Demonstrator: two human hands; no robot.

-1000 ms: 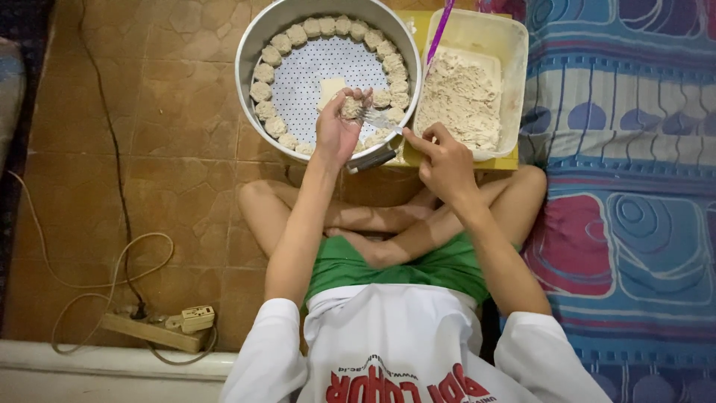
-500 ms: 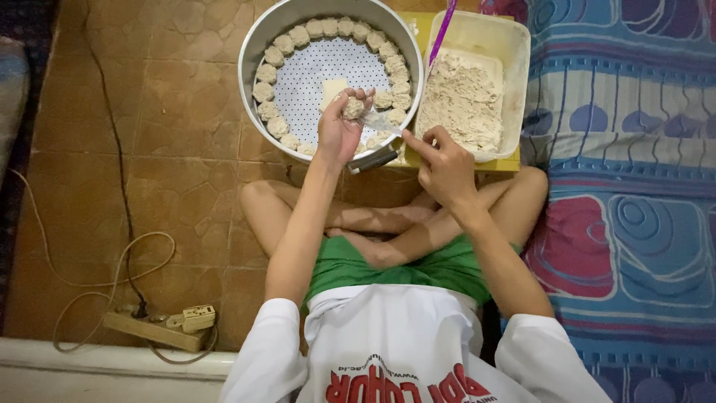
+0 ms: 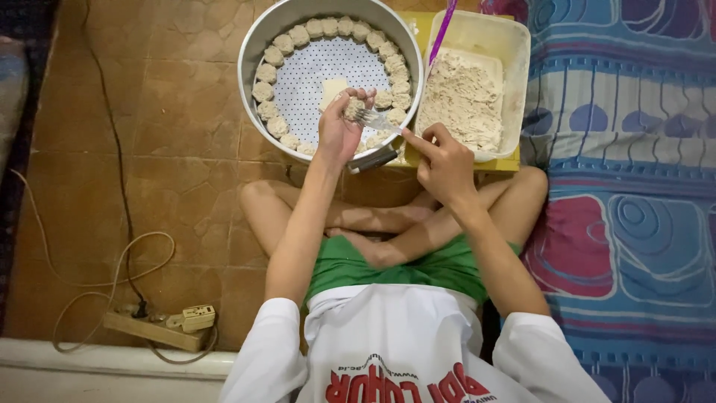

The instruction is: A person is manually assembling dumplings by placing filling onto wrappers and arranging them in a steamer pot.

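I sit cross-legged on a brown tiled floor. My left hand (image 3: 339, 127) is cupped around a small pale dumpling (image 3: 355, 107), held over the round metal steamer tray (image 3: 253, 45). My right hand (image 3: 441, 160) holds a metal fork (image 3: 377, 119) whose tines touch the dumpling. Several finished dumplings (image 3: 262, 91) line the tray's inner rim in a ring on a perforated white base. A stack of square wrappers (image 3: 333, 89) lies near the tray's middle. To the right, a clear plastic tub (image 3: 514, 67) holds pale minced filling (image 3: 462, 101).
A purple-handled utensil (image 3: 444, 30) leans in the tub, which rests on a yellow board (image 3: 507, 163). A blue and pink patterned mattress (image 3: 634, 201) runs along the right. At lower left a power strip (image 3: 160, 328) with cables (image 3: 112, 149) lies on the floor.
My right hand has brought the fork up to the dumpling in my left hand. The left hand has stayed over the tray.
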